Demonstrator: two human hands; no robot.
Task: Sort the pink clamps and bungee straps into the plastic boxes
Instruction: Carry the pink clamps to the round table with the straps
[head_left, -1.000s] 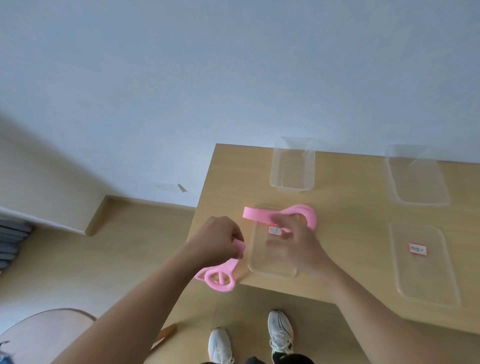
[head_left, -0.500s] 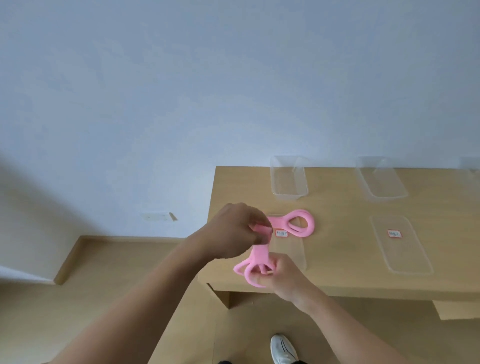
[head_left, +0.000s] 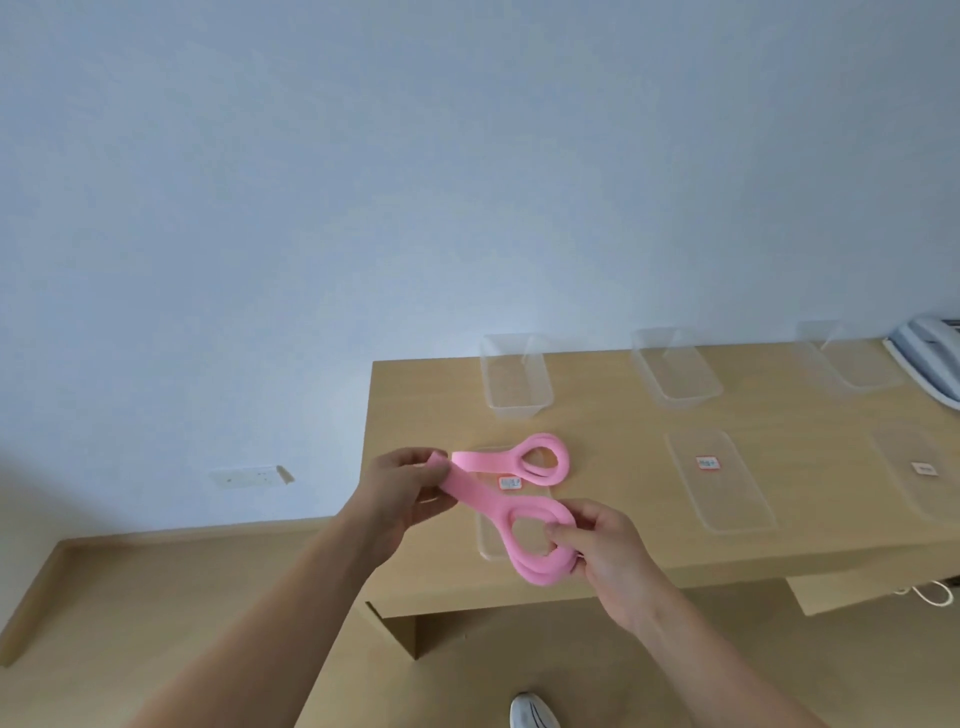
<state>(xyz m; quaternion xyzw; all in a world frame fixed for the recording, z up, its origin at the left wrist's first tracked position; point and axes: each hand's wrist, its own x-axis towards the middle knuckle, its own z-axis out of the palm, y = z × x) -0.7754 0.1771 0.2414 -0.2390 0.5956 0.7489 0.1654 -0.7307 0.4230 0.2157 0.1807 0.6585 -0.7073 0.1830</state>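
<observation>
Left hand (head_left: 410, 491) fingers curled round the flat end of a pink strap (head_left: 488, 506), right hand (head_left: 608, 556) pinching its loop, second pink strap (head_left: 540, 460) apparently resting on a labelled clear box (head_left: 485, 543), wooden counter (head_left: 597, 421)

pink looped plastic clamps (head_left: 478, 496) (head_left: 483, 460): 2 | deep clear plastic boxes (head_left: 514, 410) (head_left: 675, 395) (head_left: 852, 374): 3 | flat clear labelled plastic boxes (head_left: 488, 540) (head_left: 722, 499) (head_left: 919, 493): 3 | light wooden table (head_left: 597, 415): 1 | left hand (head_left: 405, 493) plus right hand (head_left: 602, 551): 2 | white telephone (head_left: 930, 358): 1 | white shoe (head_left: 530, 712): 1 | white wall socket plate (head_left: 249, 475): 1 | white cable (head_left: 930, 592): 1
</observation>
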